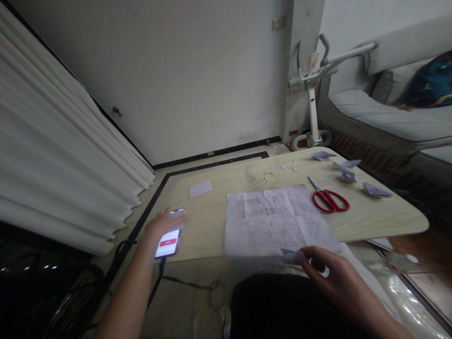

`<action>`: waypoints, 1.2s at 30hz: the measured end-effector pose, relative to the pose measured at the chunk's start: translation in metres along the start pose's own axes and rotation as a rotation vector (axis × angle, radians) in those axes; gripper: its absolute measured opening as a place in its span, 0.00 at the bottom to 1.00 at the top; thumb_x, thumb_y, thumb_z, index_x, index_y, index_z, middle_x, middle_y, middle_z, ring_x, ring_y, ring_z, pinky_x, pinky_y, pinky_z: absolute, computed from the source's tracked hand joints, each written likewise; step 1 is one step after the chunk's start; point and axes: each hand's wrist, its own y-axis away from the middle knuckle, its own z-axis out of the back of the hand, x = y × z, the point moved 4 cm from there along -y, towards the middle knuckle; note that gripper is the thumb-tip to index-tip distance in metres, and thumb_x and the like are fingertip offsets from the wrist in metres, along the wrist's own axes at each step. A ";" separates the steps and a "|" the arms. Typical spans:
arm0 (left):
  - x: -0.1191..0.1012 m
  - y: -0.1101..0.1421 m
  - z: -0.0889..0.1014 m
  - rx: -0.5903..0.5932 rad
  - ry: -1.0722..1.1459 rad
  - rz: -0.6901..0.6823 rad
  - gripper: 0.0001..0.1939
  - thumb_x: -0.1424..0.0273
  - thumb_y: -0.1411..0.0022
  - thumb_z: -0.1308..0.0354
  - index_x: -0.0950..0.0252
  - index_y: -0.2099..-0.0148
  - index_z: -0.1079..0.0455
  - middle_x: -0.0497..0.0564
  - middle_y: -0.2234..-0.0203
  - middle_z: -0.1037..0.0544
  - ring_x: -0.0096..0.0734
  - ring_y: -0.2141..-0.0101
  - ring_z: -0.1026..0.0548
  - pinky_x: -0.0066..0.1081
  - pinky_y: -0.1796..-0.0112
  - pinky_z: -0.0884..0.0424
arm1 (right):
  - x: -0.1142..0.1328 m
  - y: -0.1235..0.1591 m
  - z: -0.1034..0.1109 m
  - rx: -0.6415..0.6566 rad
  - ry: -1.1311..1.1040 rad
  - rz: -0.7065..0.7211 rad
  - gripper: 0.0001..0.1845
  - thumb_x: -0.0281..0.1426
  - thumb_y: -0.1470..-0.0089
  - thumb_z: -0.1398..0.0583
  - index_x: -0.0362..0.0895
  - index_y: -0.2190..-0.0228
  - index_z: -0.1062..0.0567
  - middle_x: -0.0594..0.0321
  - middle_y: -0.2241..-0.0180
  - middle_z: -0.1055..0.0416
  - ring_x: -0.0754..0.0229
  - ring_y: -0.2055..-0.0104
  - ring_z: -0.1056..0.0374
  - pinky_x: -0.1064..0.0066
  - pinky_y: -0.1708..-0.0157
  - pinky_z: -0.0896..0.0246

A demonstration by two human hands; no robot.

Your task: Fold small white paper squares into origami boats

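My left hand (165, 223) reaches across a lit smartphone (166, 247) at the table's left front edge, its fingers lying over the screen. A dark cable runs from the phone's lower end. In my right hand (326, 266) a small folded piece of paper (290, 257) is pinched between thumb and fingers, just over the front edge of a large creased sheet (270, 219) with writing on it. Red-handled scissors (328, 200) lie beside that sheet, blades partly apart. Several folded paper boats (348, 164) sit along the right side of the table.
A small blank paper rectangle (200, 189) lies on the pale wooden table (208, 226) at the left. Thin paper scraps (271, 174) are scattered near the far edge. A white curtain (63, 127) hangs at left; a grey sofa (384, 113) and exercise machine (312, 110) stand beyond.
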 end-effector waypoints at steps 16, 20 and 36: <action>-0.047 0.056 0.035 -0.130 0.271 -0.181 0.32 0.51 0.39 0.50 0.67 0.40 0.38 0.64 0.42 0.32 0.53 0.45 0.32 0.45 0.49 0.35 | 0.006 -0.002 0.005 -0.010 -0.111 -0.026 0.14 0.40 0.41 0.45 0.44 0.67 0.24 0.61 0.74 0.26 0.56 0.72 0.30 0.68 0.71 0.36; -0.132 0.129 0.022 0.045 0.638 -0.544 0.21 0.57 0.35 0.51 0.61 0.44 0.33 0.52 0.51 0.23 0.35 0.55 0.24 0.32 0.55 0.28 | 0.020 -0.003 0.008 -0.057 -0.229 -0.033 0.13 0.39 0.43 0.43 0.43 0.70 0.25 0.62 0.75 0.28 0.58 0.71 0.32 0.70 0.70 0.37; -0.228 0.213 -0.017 0.256 1.063 -0.685 0.09 0.64 0.38 0.45 0.62 0.64 0.26 0.48 0.73 0.21 0.34 0.70 0.23 0.31 0.66 0.27 | 0.039 0.009 0.022 -0.181 -0.428 -0.062 0.11 0.35 0.45 0.40 0.41 0.75 0.26 0.63 0.76 0.30 0.61 0.72 0.37 0.71 0.69 0.40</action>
